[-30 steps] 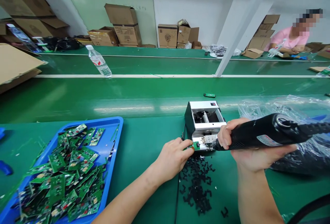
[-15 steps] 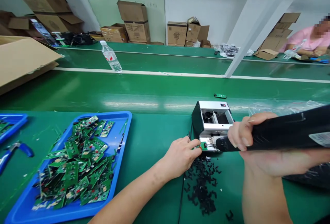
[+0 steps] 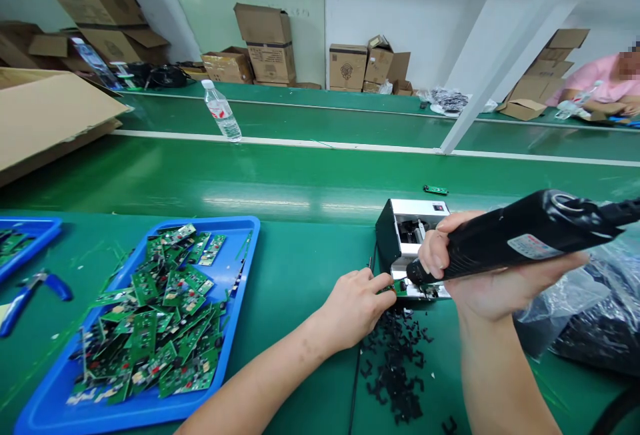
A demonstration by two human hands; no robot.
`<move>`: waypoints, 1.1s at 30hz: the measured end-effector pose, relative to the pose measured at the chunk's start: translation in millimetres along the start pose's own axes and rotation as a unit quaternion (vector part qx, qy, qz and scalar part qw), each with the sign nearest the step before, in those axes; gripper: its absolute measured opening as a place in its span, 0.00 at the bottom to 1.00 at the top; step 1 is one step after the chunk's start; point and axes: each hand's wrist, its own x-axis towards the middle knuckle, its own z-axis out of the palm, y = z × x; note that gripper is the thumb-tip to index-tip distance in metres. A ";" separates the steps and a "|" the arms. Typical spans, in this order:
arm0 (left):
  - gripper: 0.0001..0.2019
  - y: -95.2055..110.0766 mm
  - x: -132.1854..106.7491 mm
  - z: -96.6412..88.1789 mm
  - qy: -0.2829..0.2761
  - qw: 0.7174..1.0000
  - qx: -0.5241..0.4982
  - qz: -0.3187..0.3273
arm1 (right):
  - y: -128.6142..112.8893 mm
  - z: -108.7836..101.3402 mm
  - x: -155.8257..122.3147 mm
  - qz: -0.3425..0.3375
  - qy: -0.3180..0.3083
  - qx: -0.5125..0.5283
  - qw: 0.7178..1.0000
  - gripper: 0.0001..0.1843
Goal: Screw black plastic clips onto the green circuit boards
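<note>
Left hand [image 3: 355, 308] pinches a small green circuit board [image 3: 400, 287] at the front of a silver-and-black bench machine [image 3: 410, 235]. Right hand [image 3: 485, 291], apart from the left, clamps a black cylindrical electric screwdriver [image 3: 505, 248], its tip just beside the board. Loose black plastic clips [image 3: 395, 361] lie below; a blue plastic tray [image 3: 235, 301] of green circuit boards [image 3: 150, 328] sits leftward.
</note>
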 end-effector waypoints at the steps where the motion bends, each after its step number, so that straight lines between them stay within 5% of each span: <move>1: 0.09 0.2 0.0 -0.3 -0.001 1.000 0.000 -0.001 | 1.3 0.3 0.2 0.000 -0.002 0.006 1.000 0.48; 14: 0.10 -0.5 -0.6 -0.7 0.009 1.000 -0.008 -0.002 | 13.1 0.1 -1.2 0.001 -0.025 0.055 0.998 0.45; 24: 0.09 -0.4 -1.4 -1.5 0.014 1.000 -0.010 -0.002 | -13.2 -28.2 -26.6 -0.038 0.022 -0.043 0.998 0.48; 33: 0.09 -1.0 -1.8 -0.4 0.020 1.000 -0.018 -0.001 | 5.4 -35.9 -33.4 -0.024 0.037 -0.048 0.998 0.50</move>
